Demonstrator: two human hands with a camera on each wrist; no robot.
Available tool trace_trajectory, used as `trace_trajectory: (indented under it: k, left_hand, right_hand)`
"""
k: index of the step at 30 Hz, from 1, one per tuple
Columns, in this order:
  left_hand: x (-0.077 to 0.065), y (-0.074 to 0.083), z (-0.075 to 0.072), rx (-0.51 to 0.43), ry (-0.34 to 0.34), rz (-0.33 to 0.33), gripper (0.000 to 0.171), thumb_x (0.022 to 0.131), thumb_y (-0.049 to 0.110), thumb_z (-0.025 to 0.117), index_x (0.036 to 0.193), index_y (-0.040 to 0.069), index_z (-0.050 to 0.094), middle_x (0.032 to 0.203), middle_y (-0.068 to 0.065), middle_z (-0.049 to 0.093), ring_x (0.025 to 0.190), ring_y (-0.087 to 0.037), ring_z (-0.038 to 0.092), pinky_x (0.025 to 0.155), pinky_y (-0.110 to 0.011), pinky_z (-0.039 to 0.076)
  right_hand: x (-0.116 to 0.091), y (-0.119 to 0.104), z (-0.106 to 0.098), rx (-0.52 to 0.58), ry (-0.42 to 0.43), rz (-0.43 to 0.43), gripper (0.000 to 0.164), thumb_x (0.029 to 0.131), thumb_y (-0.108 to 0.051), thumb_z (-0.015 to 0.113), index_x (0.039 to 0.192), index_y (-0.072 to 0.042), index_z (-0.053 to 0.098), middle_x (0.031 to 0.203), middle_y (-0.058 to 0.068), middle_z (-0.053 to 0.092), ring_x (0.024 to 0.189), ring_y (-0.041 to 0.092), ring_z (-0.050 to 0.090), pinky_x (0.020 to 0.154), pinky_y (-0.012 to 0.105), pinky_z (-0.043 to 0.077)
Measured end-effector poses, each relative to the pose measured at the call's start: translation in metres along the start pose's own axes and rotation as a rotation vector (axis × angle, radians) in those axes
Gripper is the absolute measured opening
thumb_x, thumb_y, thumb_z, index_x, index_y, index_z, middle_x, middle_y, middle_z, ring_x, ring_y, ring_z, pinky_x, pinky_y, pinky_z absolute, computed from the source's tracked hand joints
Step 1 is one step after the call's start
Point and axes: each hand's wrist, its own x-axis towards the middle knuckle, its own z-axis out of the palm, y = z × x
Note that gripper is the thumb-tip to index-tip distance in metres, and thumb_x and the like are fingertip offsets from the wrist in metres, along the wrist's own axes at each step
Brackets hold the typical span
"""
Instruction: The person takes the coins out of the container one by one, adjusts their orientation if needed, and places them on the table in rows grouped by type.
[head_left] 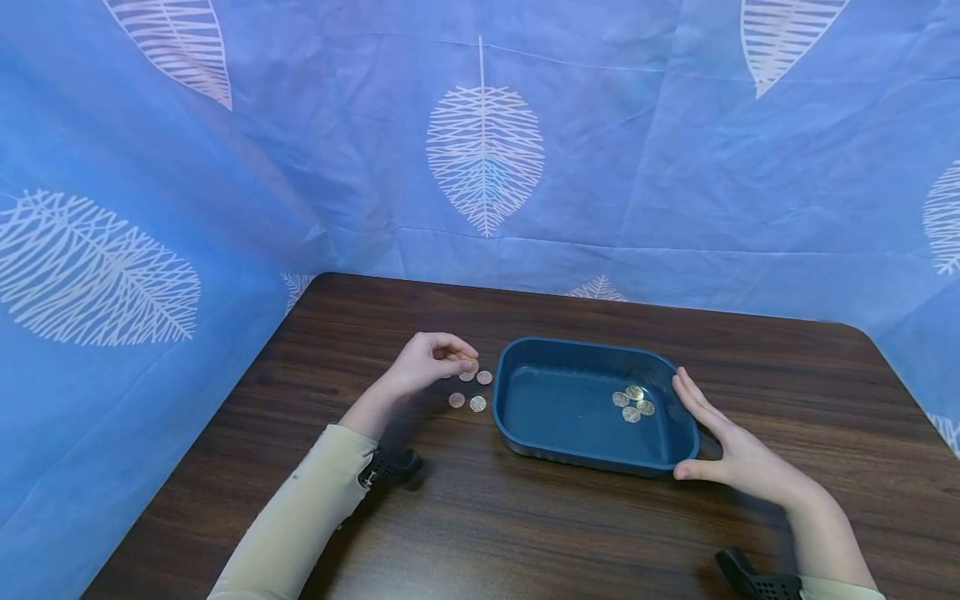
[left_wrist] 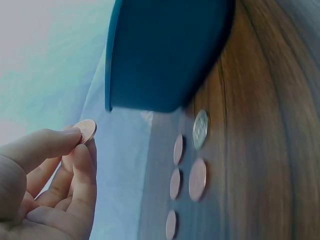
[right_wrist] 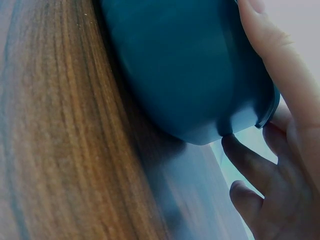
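Observation:
My left hand (head_left: 420, 362) pinches a copper-coloured coin (left_wrist: 88, 130) between thumb and fingertips, raised above the table just left of the blue plastic bin (head_left: 551, 457). Below it several loose coins lie flat; one is a copper coin (head_left: 457, 400), another a brighter silvery-gold coin (head_left: 477, 403). My right hand (head_left: 738, 450) holds the bin's right end, the thumb at the near corner and the fingers spread along to the far corner. In the right wrist view its fingertips touch the bin's outer wall (right_wrist: 175, 75). Inside, toward that end, sits a cluster of shiny coins (head_left: 632, 414).
All of this stands on a dark wood-grain table (head_left: 480, 533) with rounded far corners. A blue cloth (head_left: 585, 167) with white leaf patterns hangs behind and along the left side. Each wrist wears a black band, such as the left wristband (head_left: 393, 467).

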Motion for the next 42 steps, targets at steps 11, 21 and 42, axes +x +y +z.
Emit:
trace_trajectory:
  k: [11, 21, 42]
  left_hand:
    - [-0.011, -0.012, -0.028, 0.039, 0.108, -0.045, 0.023, 0.088, 0.006, 0.068, 0.106, -0.009, 0.066, 0.090, -0.012, 0.068, 0.087, -0.043, 0.060, 0.081, -0.054, 0.048]
    - [-0.009, -0.032, -0.038, 0.160, 0.211, -0.164, 0.015, 0.085, 0.005, 0.071, 0.097, -0.004, 0.071, 0.085, -0.011, 0.069, 0.077, -0.023, 0.063, 0.074, -0.037, 0.051]
    - [-0.002, -0.043, -0.035, 0.458, 0.261, -0.200, 0.007, 0.084, 0.004, 0.072, 0.090, 0.001, 0.072, 0.080, -0.006, 0.067, 0.074, -0.019, 0.061, 0.067, -0.031, 0.048]
  right_hand:
    - [0.000, 0.002, 0.001, 0.004, 0.006, -0.007, 0.107, 0.080, -0.009, 0.077, 0.155, -0.025, 0.002, 0.158, -0.008, -0.013, 0.137, -0.002, -0.007, 0.087, 0.077, 0.018]
    - [0.000, 0.001, 0.001, -0.005, 0.009, -0.009, 0.106, 0.080, -0.010, 0.077, 0.155, -0.024, 0.002, 0.158, -0.008, -0.013, 0.136, -0.004, -0.006, 0.087, 0.077, 0.019]
    - [0.000, 0.000, 0.001, -0.022, 0.005, 0.008, 0.106, 0.081, -0.012, 0.077, 0.154, -0.027, 0.001, 0.158, -0.010, -0.013, 0.135, -0.006, -0.005, 0.087, 0.077, 0.020]
